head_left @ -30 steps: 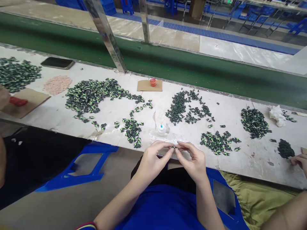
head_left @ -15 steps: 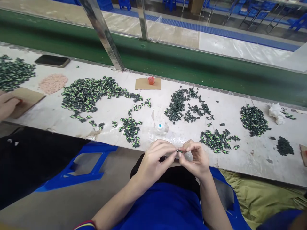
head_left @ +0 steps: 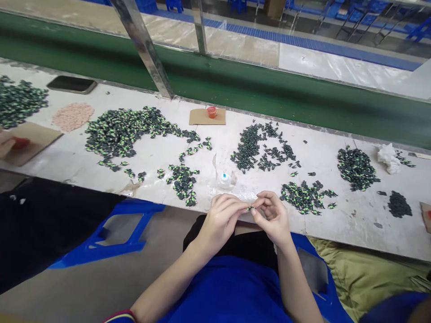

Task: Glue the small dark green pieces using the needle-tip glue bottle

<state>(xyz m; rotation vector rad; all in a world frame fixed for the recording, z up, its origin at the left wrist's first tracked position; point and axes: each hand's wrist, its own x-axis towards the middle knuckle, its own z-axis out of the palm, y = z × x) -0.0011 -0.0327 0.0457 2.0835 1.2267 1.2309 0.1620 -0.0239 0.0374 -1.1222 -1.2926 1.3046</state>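
A small dark green piece with bright green marks (head_left: 250, 208) is pinched between my two hands at the table's front edge. My left hand (head_left: 224, 217) grips it from the left with thumb and fingertips. From the right, my right hand (head_left: 272, 215) closes thumb and forefinger on the same piece; its other fingers curl loosely. Just beyond the hands stands a small white bottle with a blue tip (head_left: 224, 178). Right of my hands lies a pile of similar green-marked pieces (head_left: 303, 197), and farther back a pile of plain dark slender pieces (head_left: 248, 150).
More green-marked pieces form a large heap (head_left: 117, 134) and a smaller cluster (head_left: 183, 184) leftward. A red cup (head_left: 212, 112) sits on cardboard (head_left: 198, 117). At far left a co-worker's hand (head_left: 5, 143) rests by another board. A metal post (head_left: 148, 54) rises behind; white tissue (head_left: 389, 158) lies right.
My hands have shifted slightly, the right one turning and lifting a little while both stay on the small piece. The co-worker's hand has drawn back left, uncovering a red thing on the board.
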